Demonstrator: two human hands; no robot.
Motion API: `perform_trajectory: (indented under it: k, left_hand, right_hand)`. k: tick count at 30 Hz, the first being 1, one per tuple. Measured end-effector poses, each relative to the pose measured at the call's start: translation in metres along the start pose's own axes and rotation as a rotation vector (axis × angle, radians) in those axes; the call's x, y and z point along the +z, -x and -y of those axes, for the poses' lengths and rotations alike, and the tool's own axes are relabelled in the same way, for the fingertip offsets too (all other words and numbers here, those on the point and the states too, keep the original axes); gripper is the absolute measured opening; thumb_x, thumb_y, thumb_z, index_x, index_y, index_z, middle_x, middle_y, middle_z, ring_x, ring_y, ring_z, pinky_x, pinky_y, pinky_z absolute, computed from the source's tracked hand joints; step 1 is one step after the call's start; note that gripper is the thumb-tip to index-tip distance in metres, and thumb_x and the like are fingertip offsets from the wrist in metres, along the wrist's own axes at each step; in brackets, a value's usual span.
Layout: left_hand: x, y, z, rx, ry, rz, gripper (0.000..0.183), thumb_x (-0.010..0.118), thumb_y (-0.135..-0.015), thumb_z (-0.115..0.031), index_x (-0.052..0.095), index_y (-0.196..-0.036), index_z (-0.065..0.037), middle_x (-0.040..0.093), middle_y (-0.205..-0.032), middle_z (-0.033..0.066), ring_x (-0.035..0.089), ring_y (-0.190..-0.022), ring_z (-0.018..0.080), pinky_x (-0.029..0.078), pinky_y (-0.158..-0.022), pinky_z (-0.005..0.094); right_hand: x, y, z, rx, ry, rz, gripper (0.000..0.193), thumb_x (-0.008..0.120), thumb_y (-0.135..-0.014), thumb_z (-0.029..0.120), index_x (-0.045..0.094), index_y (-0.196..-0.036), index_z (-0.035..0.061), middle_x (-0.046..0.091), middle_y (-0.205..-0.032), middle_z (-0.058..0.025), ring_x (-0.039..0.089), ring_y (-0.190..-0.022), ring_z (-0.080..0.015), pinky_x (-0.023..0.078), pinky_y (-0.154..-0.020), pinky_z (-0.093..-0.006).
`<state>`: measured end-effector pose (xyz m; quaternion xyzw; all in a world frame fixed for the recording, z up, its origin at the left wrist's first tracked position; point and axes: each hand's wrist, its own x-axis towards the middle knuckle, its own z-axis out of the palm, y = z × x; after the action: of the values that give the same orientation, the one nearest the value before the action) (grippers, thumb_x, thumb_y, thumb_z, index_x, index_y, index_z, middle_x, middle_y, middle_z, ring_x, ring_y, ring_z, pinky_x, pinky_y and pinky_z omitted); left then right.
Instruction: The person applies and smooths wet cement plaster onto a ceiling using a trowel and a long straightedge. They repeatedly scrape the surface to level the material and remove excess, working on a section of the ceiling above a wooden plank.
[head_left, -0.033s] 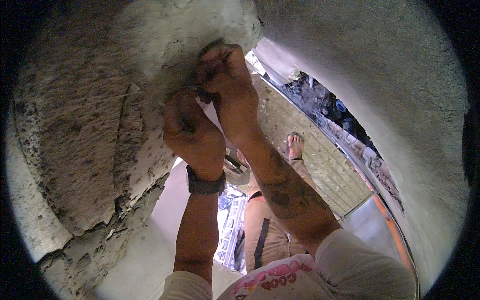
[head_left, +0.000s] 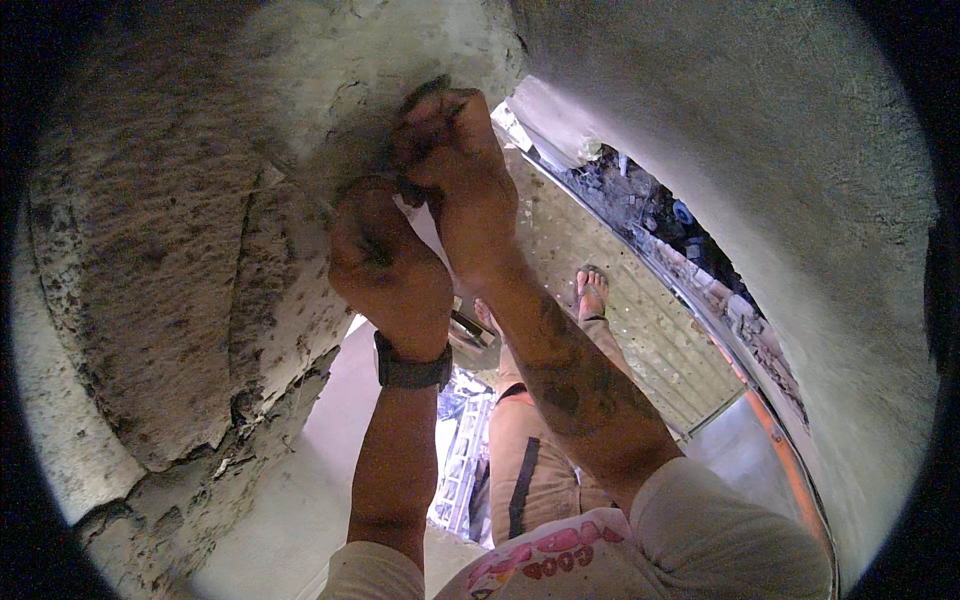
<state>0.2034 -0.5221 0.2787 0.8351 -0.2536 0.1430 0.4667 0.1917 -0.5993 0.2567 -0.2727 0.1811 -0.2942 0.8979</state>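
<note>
Both of my hands are raised close together against a rough plastered wall [head_left: 340, 85]. My left hand [head_left: 388, 265], with a dark band on its wrist, is closed, its fingertips curled toward the wall. Just above and to the right, my right hand [head_left: 462, 185] is closed too, its knuckles near the plaster. Deep shadow covers the fingers of both, and anything they may pinch is hidden. A brown, speckled, coarse wall patch [head_left: 170, 290] with cracked edges lies left of my hands.
Below, my bare feet stand on a ribbed, spattered platform [head_left: 650, 335]. An orange pole [head_left: 775, 435] runs along its right side. Beyond a gap lies rubble [head_left: 650, 210]. A smooth grey curved wall [head_left: 800, 150] rises on the right. A pale lattice-like thing [head_left: 462, 455] shows under my arms.
</note>
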Motion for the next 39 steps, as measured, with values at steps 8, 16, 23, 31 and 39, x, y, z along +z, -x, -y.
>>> perform_trajectory:
  k: [8, 16, 23, 31, 39]
  left_hand:
    - [0.001, 0.002, 0.010, -0.009, -0.013, -0.004, 0.019, 0.054, -0.101, -0.006, 0.069, -0.095, 0.004, 0.074, -0.087, 0.0148, 0.070, -0.079, 0.0254, 0.053, -0.073, 0.0364]
    - [0.000, -0.001, -0.004, -0.038, -0.086, 0.016, 0.020, 0.054, -0.103, -0.009, 0.069, -0.099, 0.004, 0.074, -0.090, 0.0161, 0.071, -0.079, 0.0259, 0.054, -0.073, 0.0370]
    - [-0.007, 0.002, -0.011, -0.105, -0.069, 0.082, 0.021, 0.054, -0.102, -0.010, 0.069, -0.101, 0.005, 0.075, -0.091, 0.0172, 0.071, -0.079, 0.0261, 0.054, -0.071, 0.0372]
    - [0.000, 0.002, 0.004, -0.355, 0.380, -0.059, 0.018, 0.055, -0.101, -0.008, 0.070, -0.100, 0.003, 0.075, -0.092, 0.0165, 0.071, -0.081, 0.0253, 0.054, -0.074, 0.0367]
    - [0.001, 0.007, 0.006, -0.123, 0.086, -0.024, 0.015, 0.055, -0.100, -0.006, 0.068, -0.100, 0.002, 0.074, -0.094, 0.0135, 0.070, -0.086, 0.0220, 0.054, -0.078, 0.0352]
  right_hand:
    - [0.000, 0.001, 0.002, -0.118, 0.208, 0.070, 0.025, 0.050, -0.082, 0.002, 0.052, -0.107, 0.0072, 0.054, -0.090, -0.0027, 0.051, -0.076, -0.0113, 0.043, -0.064, -0.0250]
    - [-0.011, -0.004, -0.004, -0.186, 0.310, 0.130, 0.020, 0.051, -0.087, 0.003, 0.053, -0.107, 0.0053, 0.057, -0.095, -0.0030, 0.053, -0.080, -0.0115, 0.046, -0.070, -0.0265]
    - [-0.024, 0.009, 0.010, -0.398, 0.603, 0.220, 0.028, 0.056, -0.084, 0.001, 0.064, -0.111, 0.0028, 0.064, -0.098, -0.0091, 0.064, -0.091, -0.0208, 0.051, -0.078, -0.0331]
    - [-0.024, 0.000, 0.043, -0.561, 0.903, 0.310, 0.022, 0.064, -0.079, 0.002, 0.069, -0.101, 0.0033, 0.067, -0.094, -0.0133, 0.068, -0.079, -0.0277, 0.055, -0.074, -0.0363]
    - [-0.022, 0.004, 0.043, -0.657, 1.049, 0.226, 0.028, 0.067, -0.078, -0.003, 0.071, -0.105, 0.0045, 0.069, -0.102, -0.0158, 0.071, -0.089, -0.0322, 0.058, -0.081, -0.0389]
